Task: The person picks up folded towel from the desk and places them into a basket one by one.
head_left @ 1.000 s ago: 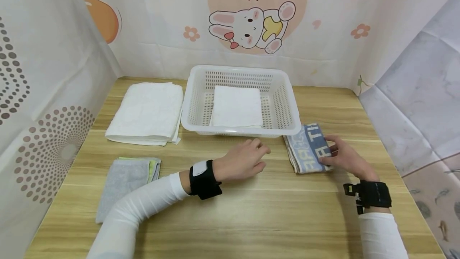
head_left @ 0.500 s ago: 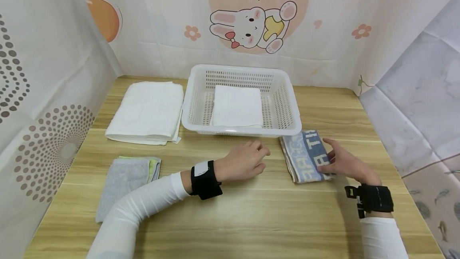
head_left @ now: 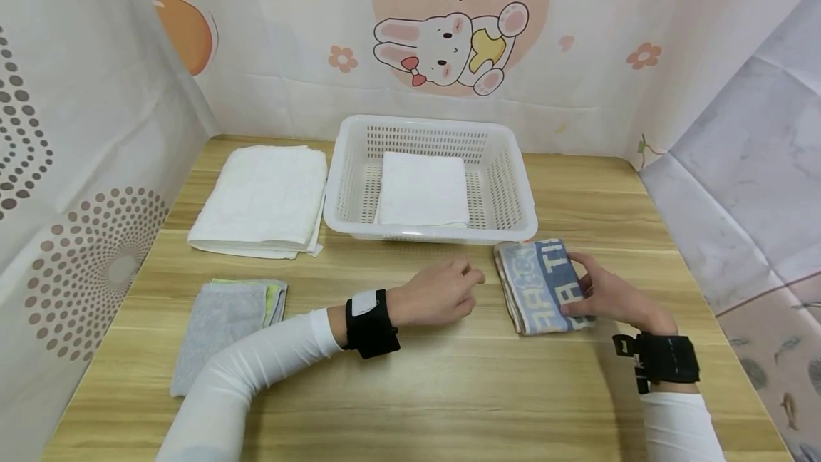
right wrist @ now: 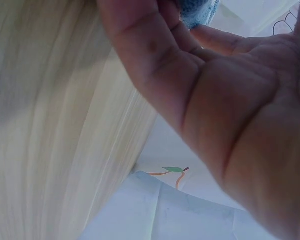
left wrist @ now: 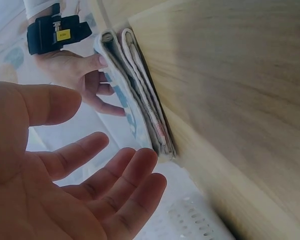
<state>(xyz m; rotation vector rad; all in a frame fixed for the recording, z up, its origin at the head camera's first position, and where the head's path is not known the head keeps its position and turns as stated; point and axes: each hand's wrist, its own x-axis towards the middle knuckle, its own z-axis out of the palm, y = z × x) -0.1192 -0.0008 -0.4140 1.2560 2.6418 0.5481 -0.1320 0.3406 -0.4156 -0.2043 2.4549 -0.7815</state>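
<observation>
A folded blue-and-cream towel (head_left: 535, 284) with woven lettering lies on the table in front of the basket's right corner. At its right edge, my right hand (head_left: 618, 298) pinches it, thumb on top and fingers at the side. The left wrist view shows the towel's stacked layers (left wrist: 135, 95) edge-on. To the left of the towel, my left hand (head_left: 436, 294) hovers with fingers loosely bent and nothing in them, a short gap away. In the right wrist view, only a bit of blue towel (right wrist: 194, 12) shows past my curled fingers.
A white perforated basket (head_left: 430, 235) at the back holds a folded white towel (head_left: 423, 190). Left of it lies a larger folded white towel (head_left: 263, 198). A folded grey towel (head_left: 221, 323) with a green-yellow edge is near my left forearm. Printed curtains surround the wooden table (head_left: 462, 398).
The blue-and-cream towel has slid toward me and a little left along with my right hand. My left hand has barely moved.
</observation>
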